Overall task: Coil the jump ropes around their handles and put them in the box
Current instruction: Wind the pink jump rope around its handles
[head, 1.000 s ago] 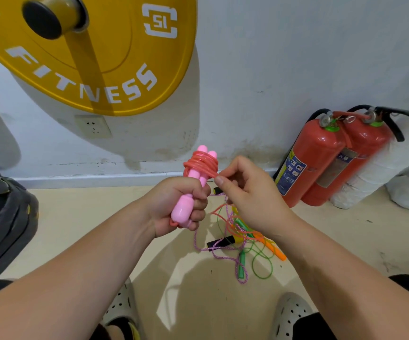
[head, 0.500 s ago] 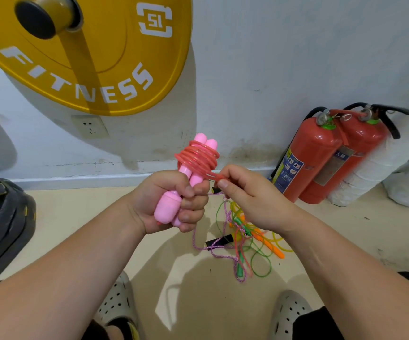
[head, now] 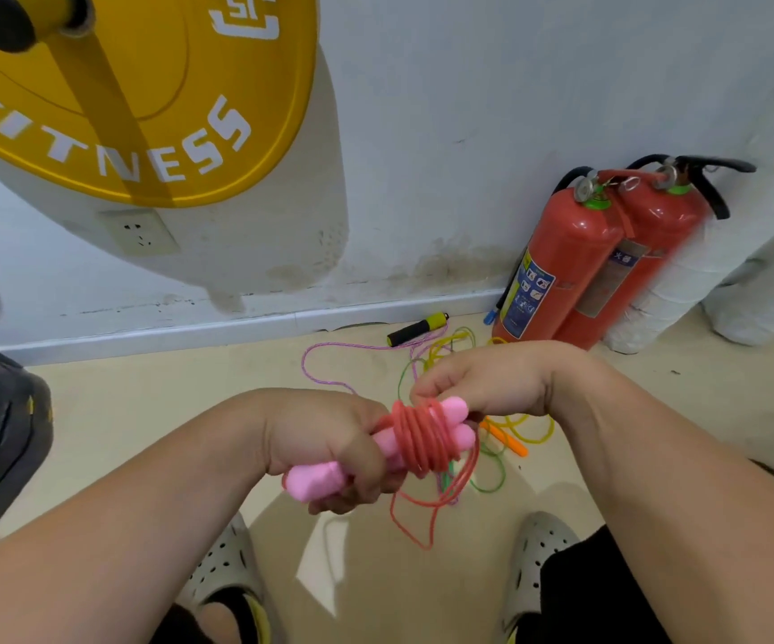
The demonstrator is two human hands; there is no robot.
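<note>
Your left hand (head: 329, 439) grips the pink handles (head: 315, 481), fingers curled tight. Your right hand (head: 482, 378) pinches the red rope (head: 422, 434) at its coil. Other ropes (head: 415, 328) lie along the floor's (head: 166, 402) far edge.

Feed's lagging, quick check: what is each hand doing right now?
Left hand: fingers curled round the pink handles.
Right hand: pinching the red rope at the coil.

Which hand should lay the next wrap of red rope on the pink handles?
Right. The right hand pinches the red rope at the coil's top, free to circle. The left hand grips the pink handles, so it serves as anchor. A loose loop hangs below, unwound.
</note>
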